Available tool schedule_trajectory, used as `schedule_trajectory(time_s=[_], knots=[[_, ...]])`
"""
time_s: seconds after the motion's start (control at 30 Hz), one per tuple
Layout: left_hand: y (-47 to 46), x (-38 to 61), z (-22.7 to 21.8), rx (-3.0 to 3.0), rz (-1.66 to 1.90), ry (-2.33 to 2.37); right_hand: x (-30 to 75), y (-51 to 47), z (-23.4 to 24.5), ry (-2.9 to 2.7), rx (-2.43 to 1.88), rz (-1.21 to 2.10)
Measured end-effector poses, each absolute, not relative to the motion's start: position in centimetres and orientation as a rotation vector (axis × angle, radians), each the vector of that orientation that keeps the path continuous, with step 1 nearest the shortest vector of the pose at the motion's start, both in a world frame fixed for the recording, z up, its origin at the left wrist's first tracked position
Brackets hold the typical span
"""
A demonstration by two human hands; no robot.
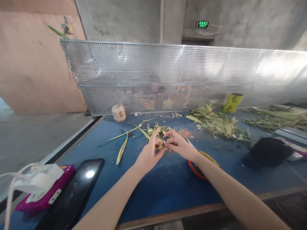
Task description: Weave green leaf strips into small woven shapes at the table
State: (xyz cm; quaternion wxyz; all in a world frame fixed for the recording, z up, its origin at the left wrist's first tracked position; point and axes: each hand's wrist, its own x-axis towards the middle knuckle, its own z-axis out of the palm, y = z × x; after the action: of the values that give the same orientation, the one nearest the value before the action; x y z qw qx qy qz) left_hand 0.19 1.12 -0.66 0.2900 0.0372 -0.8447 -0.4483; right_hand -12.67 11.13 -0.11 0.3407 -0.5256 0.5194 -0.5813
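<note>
Fine two-handed work, seemingly: left hand point(151, 150) and right hand point(178, 145) clamp fingers on a small yellow-green leafy piece point(160, 147), right at three o'clock; next calls for steadiness.

Around the blue counter point(153, 195)

A black, phone-like slab point(72, 191) reflects a light beside a purple device point(62, 183) with a white block point(39, 179) on it. A pale roll point(119, 113) and a yellow container point(232, 103) stand near the perforated metal screen point(134, 64). At right lies a dark, indistinct bundle point(270, 151). High on the concrete wall point(120, 19) glows a green exit sign point(202, 24).
</note>
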Motion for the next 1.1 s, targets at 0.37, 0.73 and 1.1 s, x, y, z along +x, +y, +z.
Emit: schedule_trajectory(time_s=[0.37,0.73,1.1], knots=[[1.5,0.3,-0.1,0.060,-1.759,-2.076,-13.6,11.5,-0.2,1.217,-1.457,-1.562],[0.8,0.2,-0.5,0.087,-1.319,-2.255,-13.8,12.2,0.6,1.827,-1.871,-1.119],[1.4,0.5,-0.2,0.091,-1.256,-2.396,-12.8,11.8,0.2,1.763,-1.889,-1.144]])
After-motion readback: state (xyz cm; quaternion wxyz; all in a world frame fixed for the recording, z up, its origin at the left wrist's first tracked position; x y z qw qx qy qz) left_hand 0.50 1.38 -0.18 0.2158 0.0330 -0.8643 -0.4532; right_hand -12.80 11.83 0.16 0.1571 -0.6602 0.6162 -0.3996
